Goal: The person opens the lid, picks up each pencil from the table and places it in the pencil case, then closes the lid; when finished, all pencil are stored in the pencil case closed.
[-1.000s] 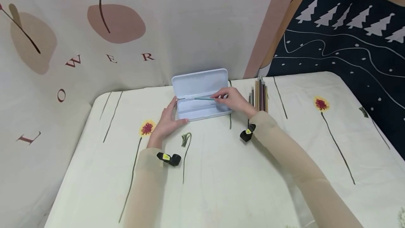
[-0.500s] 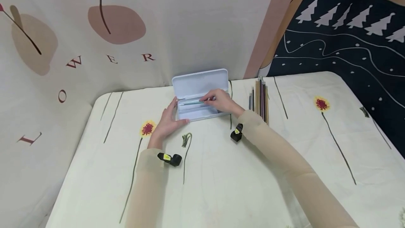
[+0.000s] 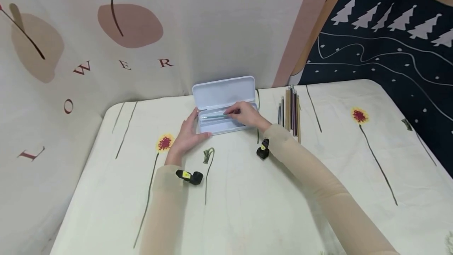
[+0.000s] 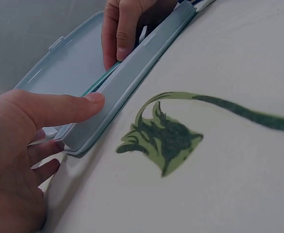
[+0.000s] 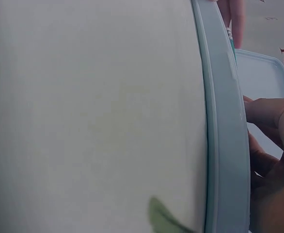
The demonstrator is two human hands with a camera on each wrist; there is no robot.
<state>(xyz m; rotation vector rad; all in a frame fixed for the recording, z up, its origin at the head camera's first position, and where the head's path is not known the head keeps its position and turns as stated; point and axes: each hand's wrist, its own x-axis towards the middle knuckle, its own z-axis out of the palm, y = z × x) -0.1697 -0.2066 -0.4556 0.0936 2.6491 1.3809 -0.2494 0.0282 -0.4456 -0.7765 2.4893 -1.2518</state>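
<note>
A light blue pencil case (image 3: 223, 93) lies with its lid up at the back of the table. My left hand (image 3: 188, 135) holds its left end, thumb (image 4: 94, 98) on the front rim and fingers round the corner. My right hand (image 3: 245, 113) is inside the case and pinches a teal pencil (image 3: 215, 117) between thumb and fingertips. This pencil lies lengthwise in the tray, its left end pointing to my left hand. In the right wrist view the front wall of the case (image 5: 228, 131) covers part of the right fingers.
Several pencils (image 3: 293, 111) of different lengths lie side by side to the right of the case. The white tablecloth (image 3: 240, 192) carries printed flowers. A hanging cloth (image 3: 233, 30) rises right behind the case.
My right hand has moved left and slightly down into the case, bringing the teal pencil from above the hinge side down into the tray. My left hand keeps its place.
</note>
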